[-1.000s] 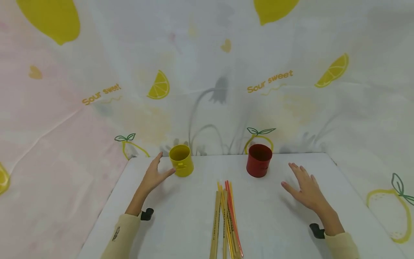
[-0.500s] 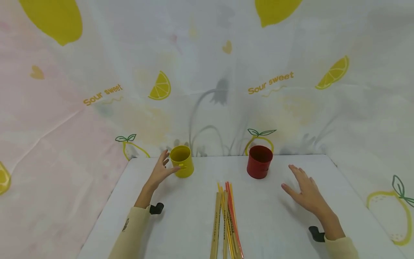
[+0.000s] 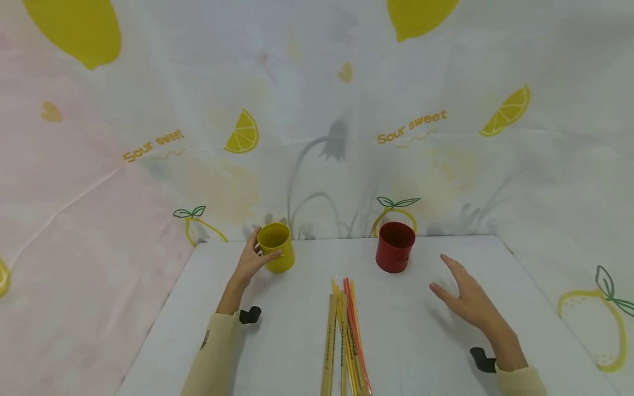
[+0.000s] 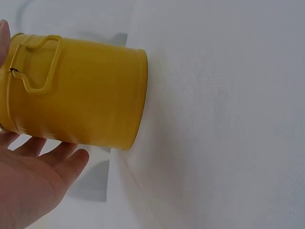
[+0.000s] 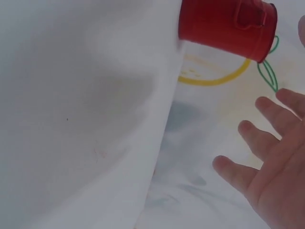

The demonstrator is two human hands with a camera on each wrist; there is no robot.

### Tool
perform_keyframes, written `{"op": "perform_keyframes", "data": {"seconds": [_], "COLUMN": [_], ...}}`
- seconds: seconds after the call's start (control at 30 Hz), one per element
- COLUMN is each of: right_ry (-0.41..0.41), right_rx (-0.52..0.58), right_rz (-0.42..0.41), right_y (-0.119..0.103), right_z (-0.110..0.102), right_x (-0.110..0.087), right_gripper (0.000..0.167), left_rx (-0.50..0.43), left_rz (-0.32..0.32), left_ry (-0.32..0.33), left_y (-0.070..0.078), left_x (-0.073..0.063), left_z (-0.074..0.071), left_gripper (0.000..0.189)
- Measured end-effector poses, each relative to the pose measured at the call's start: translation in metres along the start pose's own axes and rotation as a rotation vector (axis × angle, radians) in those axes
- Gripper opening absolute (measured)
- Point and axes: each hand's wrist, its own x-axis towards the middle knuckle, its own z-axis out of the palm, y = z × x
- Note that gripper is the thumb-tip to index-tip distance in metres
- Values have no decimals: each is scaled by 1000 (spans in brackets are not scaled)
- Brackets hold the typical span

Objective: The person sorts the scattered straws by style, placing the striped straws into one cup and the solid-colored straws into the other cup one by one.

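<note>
A small yellow metal bucket [image 3: 280,260] with a loop handle on its side stands upright at the back left of the white table. My left hand [image 3: 247,266] is around its left side, thumb across the front and fingers reaching to the far side. In the left wrist view the fingers [image 4: 76,162] lie extended along the yellow bucket, their tips partly hidden, and the palm is apart from it. A matching red bucket [image 3: 393,258] stands at the back right. My right hand [image 3: 468,294] hovers to its right, fingers spread and holding nothing.
A bundle of long, thin sticks [image 3: 344,335], tan with printed marks, yellow and red, lies lengthwise at the table's middle front. Behind the white table [image 3: 297,319] hangs a pale cloth [image 3: 317,181] printed with lemons. Each wrist carries a black device.
My left hand has moved right and forward until its thumb and fingers surround the yellow bucket. The bucket stays in place. My right hand has hardly moved.
</note>
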Motion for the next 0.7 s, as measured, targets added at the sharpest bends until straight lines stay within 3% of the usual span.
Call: {"op": "perform_keyframes", "data": {"seconds": [0.3, 0.53, 0.7], "right_ry": [-87, -101, -103], "right_rx": [20, 23, 39], "right_rz": [87, 97, 89], "right_y": [-8, -16, -21], "right_z": [5, 9, 13], "right_x": [0, 2, 2], "right_gripper": [86, 83, 81], "left_rx": [-55, -34, -57], "left_rz": [-21, 3, -40], "left_ry": [27, 55, 64], "left_y": [-5, -3, 2], "left_x": [5, 2, 0], "left_z": [3, 6, 7], "left_gripper": [99, 98, 94]}}
